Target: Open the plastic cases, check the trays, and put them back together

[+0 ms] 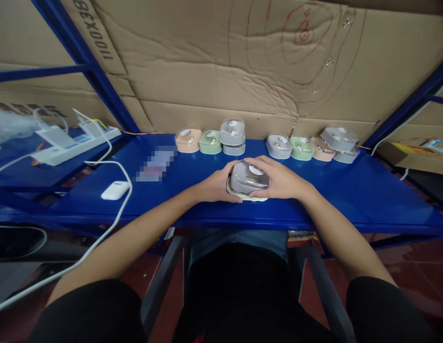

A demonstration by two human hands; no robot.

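the left hand (217, 186) and right hand (281, 178) close around opposite sides of a grey box (244, 182) with a clear lid, at the centre of the frame, over the near edge of a blue table (203, 213); whether it touches the tabletop, i cannot tell. a white case (115, 190) lies centre left; upper centre, a green box (210, 142) stands beside a peach box (188, 141).

A black top (242, 290) with short sleeves (88, 309) left and right, a small red mark (199, 338) on its near part, and blue trousers (207, 243) clothe the person, whose forearms (146, 224) and fingers (267, 165) are bare.
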